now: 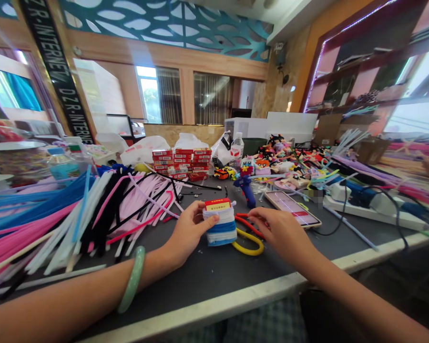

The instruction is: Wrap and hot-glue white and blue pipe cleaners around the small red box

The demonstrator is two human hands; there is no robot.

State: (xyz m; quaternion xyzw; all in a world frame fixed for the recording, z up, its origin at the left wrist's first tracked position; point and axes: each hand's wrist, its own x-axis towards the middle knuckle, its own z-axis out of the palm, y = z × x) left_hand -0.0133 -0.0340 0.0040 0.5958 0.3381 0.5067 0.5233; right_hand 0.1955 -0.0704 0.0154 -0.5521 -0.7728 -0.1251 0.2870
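Snugly between clamped left fingers [209, 222], wrapped box [220, 232], right fingers [260, 216] nearby, grip unclear.

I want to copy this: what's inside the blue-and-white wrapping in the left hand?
A red box with a pale label shows at the top; the wrapping hides the rest, including any contents.

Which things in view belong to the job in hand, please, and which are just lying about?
Likely part of the job:
wrapped box, in the left hand
pipe cleaners
glue gun
red boxes

Apparently just lying about:
phone
plastic bags
blue bottle
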